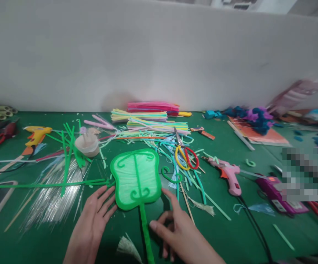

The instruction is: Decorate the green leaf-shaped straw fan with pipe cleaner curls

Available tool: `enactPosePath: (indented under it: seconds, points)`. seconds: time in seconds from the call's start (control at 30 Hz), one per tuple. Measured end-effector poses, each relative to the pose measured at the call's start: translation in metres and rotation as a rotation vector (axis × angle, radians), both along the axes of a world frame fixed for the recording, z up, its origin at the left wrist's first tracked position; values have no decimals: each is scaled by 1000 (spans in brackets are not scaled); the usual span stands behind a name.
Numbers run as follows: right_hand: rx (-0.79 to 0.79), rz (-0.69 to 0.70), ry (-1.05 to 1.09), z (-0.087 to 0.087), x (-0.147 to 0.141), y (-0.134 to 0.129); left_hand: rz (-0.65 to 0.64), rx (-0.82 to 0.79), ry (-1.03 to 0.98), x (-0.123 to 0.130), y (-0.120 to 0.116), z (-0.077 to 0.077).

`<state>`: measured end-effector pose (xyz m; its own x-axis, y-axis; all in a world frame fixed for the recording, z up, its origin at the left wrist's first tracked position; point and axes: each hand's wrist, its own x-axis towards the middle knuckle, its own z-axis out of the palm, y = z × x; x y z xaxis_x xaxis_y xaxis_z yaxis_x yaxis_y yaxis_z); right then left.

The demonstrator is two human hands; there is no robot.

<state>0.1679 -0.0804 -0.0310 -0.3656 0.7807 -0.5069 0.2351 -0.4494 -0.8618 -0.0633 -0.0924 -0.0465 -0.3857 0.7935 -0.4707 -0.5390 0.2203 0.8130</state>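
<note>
A green fan with a pale green face, dark green curled trim and a wrapped handle lies on the green table. My left hand is at its lower left edge, fingers spread and holding nothing. On the other side, my right hand has its index finger stretched toward the lower right edge and its thumb near the handle; nothing shows between the fingers. A loose green curl lies just right of the fan. Below it is a pale tassel.
Red and yellow scissors and pipe cleaner bundles lie behind the fan. A pink glue gun with a cord is at right, a yellow one at left. A small cup stands by green strips. A grey wall rises behind.
</note>
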Motion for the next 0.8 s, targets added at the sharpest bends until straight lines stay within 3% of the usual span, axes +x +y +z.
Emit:
enactPosePath:
  seconds: [0.17,0.37,0.53,0.67,0.8]
  points:
    - [368,-22,-114,-9,-27,-6,-128,-9,170,17,10,14]
    - [483,-59,-72,-21,-33,-10,-277,14,74,17,33,17]
    - [614,-166,-17,-17,-25,-3,-129,122,-10,30,33,21]
    - [773,-290,-88,-5,-12,14,-18,271,-88,51,31,29]
    - [791,-233,-234,12,3,28,-30,312,-135,70,30,31]
